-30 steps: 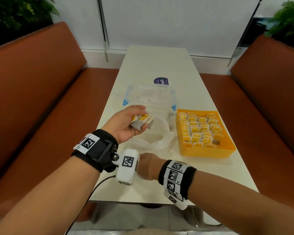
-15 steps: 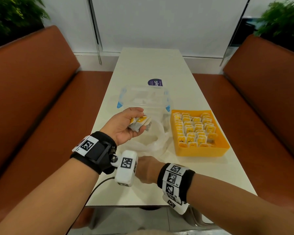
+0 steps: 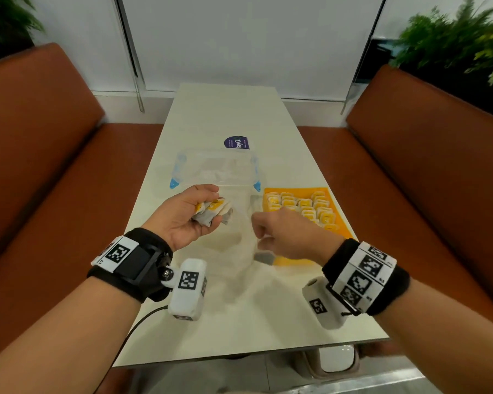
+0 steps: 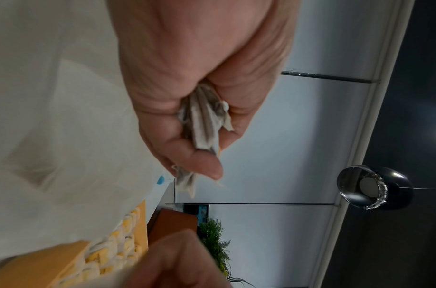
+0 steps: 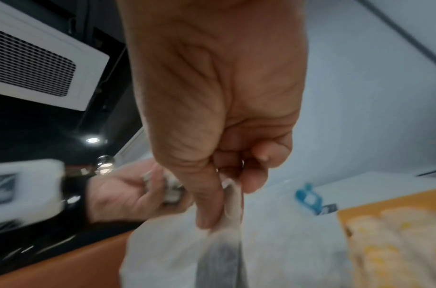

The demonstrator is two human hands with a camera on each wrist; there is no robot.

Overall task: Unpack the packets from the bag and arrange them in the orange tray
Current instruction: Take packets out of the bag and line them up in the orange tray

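Observation:
My left hand [image 3: 211,206] hovers over the table's middle and grips a bunch of white and yellow packets [image 3: 211,213], whose ends stick out past the fingers in the left wrist view [image 4: 202,124]. To its right, my right hand [image 3: 258,231] pinches the top edge of one packet [image 3: 264,255]. That packet hangs down grey and blurred in the right wrist view [image 5: 221,251]. A crumpled translucent bag [image 3: 239,251] lies below and between both hands. The orange tray [image 3: 293,191], at the table's right edge, holds several rows of packets; my right wrist hides its near part.
A clear plastic container [image 3: 214,166] with blue clips stands behind the bag, and a purple sticker [image 3: 236,143] lies beyond it. Brown benches [image 3: 54,166] flank the narrow white table [image 3: 239,336]. A cable runs from my left wrist over the front edge.
My right hand rose from behind the left wrist camera and moved right and forward, now level with the left hand, with a packet hanging from it. The left hand kept its bunch.

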